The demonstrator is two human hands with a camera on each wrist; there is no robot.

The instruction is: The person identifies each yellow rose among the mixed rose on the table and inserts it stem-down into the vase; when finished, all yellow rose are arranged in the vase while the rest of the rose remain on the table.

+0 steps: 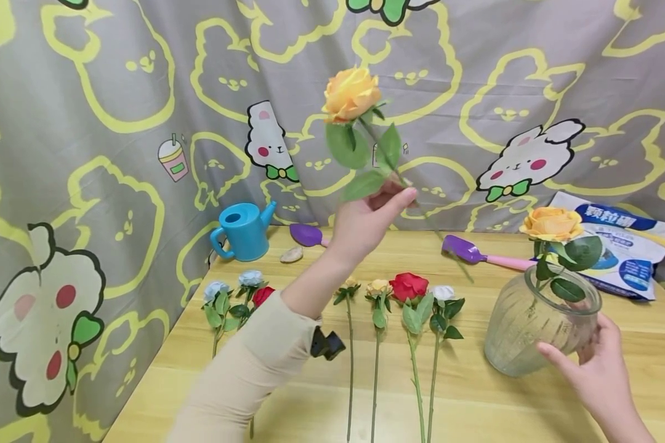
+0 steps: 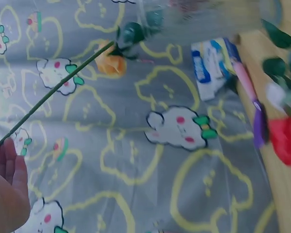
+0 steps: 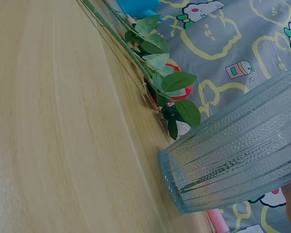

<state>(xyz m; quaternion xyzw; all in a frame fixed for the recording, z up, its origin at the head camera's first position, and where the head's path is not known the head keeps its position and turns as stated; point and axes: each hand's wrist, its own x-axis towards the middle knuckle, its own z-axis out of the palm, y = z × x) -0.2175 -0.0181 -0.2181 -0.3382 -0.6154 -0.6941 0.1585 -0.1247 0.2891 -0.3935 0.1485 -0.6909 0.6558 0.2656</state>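
In the head view my left hand (image 1: 368, 218) is raised over the table and pinches the stem of an orange-yellow rose (image 1: 351, 95). The bloom points up; its long stem (image 2: 58, 90) slants down to the right. My right hand (image 1: 601, 369) grips the side of a ribbed clear glass vase (image 1: 532, 326), which leans a little. Another orange-yellow rose (image 1: 551, 223) stands in the vase, its leaves at the rim. The right wrist view shows the vase (image 3: 233, 155) with a stem inside it, and only the edges of my fingers.
On the table (image 1: 454, 394) lie a red rose (image 1: 409, 287), a white rose (image 1: 442, 293), small yellow roses (image 1: 379, 287) and light blue roses (image 1: 250, 279). Behind are a blue watering can (image 1: 245, 231), a stone (image 1: 291, 255), purple shovels (image 1: 461, 248) and a white-blue bag (image 1: 632, 271). A patterned curtain (image 1: 310, 61) hangs behind.
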